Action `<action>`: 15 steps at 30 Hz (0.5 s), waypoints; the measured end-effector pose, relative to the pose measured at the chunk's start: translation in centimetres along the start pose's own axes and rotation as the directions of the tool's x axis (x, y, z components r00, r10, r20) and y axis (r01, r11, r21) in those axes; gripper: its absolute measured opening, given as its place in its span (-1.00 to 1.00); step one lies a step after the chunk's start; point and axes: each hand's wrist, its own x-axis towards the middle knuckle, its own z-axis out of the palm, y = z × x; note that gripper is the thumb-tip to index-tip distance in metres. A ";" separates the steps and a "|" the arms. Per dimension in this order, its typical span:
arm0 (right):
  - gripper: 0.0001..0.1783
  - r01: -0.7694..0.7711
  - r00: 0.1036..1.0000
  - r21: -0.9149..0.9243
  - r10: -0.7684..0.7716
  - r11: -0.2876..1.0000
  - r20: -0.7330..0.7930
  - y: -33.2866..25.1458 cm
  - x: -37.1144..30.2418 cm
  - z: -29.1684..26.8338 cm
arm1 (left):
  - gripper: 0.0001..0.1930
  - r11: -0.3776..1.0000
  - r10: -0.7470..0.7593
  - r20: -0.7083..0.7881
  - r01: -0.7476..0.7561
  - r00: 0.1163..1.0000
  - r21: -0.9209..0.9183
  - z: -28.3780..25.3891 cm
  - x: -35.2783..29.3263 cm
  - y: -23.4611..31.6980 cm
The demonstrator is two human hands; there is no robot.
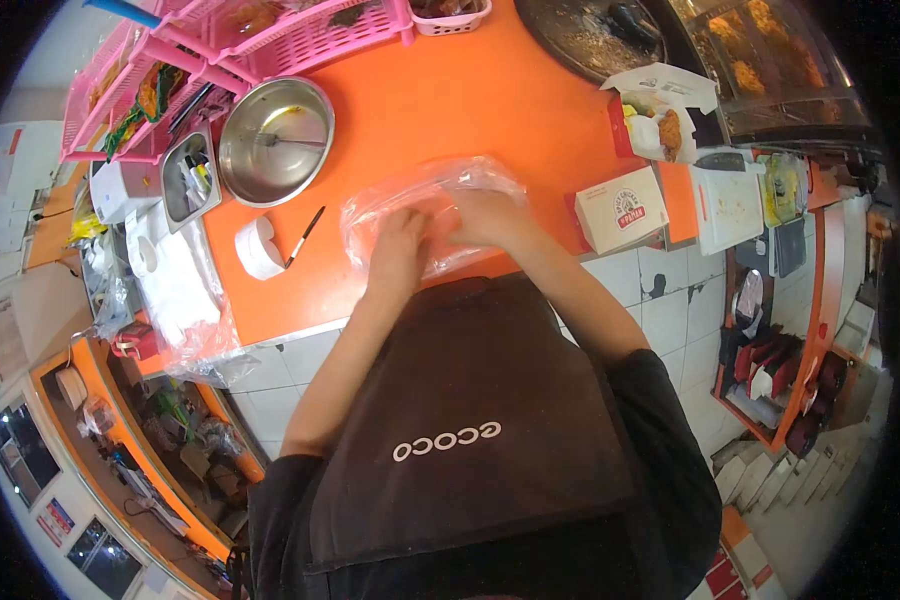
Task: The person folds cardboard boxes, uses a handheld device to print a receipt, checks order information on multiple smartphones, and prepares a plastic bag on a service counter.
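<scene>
A crumpled clear plastic bag (375, 200) lies on the orange counter in front of me. My left hand (400, 248) is at its near edge, fingers bent together on the film. Beside it, my right hand (485, 218) reaches in from the right and grips the bag too, its fingertips partly covered by the shiny plastic. A narrow gap separates the two hands. To the left are a dark-tipped pen (305, 237) and a roll of white paper or tape (259, 248). Right of the bag stands a closed cream-and-red food box (622, 210).
An open box with fried chicken (667, 115) stands at the right, near a white cutting board (727, 205). A steel bowl (232, 150) and pink baskets (300, 45) occupy the far left. A round dark pan (560, 45) is at the back. White plastic bags (175, 275) lie left.
</scene>
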 end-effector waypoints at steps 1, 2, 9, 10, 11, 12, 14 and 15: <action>-0.11 -0.062 0.977 0.096 0.040 0.993 0.211 -1.1 0.2 -3.2 | -0.30 0.969 -0.031 -0.093 0.053 0.995 0.243 2.8 0.0 -3.6; -0.16 -0.160 0.909 0.187 0.071 0.969 0.410 -0.9 0.2 -4.9 | -0.30 0.971 -0.016 -0.078 0.034 0.997 0.239 2.5 0.8 -3.8; -0.46 0.247 0.839 0.741 -0.521 0.624 0.158 2.0 -7.4 -7.0 | -0.10 0.854 -0.095 0.022 0.070 0.995 0.515 -0.7 3.5 -2.7; -0.44 0.190 0.909 0.739 -0.399 0.646 0.115 1.6 -9.3 -7.7 | -0.14 0.867 -0.118 0.026 0.090 0.993 0.490 -1.1 3.2 -2.6; -0.42 0.126 0.964 0.740 -0.257 0.661 0.065 2.0 -10.9 -8.1 | -0.17 0.881 -0.128 0.039 0.096 0.991 0.464 -1.6 3.2 -2.3; -0.46 0.132 0.990 0.558 -0.140 0.819 -0.028 3.2 -12.1 -8.4 | -0.17 0.880 -0.130 0.039 0.098 0.991 0.464 -2.2 3.4 -2.1; -0.55 0.035 0.970 0.295 0.038 0.955 -0.238 5.6 -14.5 -8.8 | -0.26 0.970 -0.225 0.395 0.168 0.891 0.174 -3.7 3.7 -1.7; -0.60 -0.033 0.934 0.252 0.119 0.967 -0.336 6.6 -15.6 -8.6 | -0.26 0.971 -0.221 0.398 0.165 0.890 0.170 -4.4 3.4 -0.4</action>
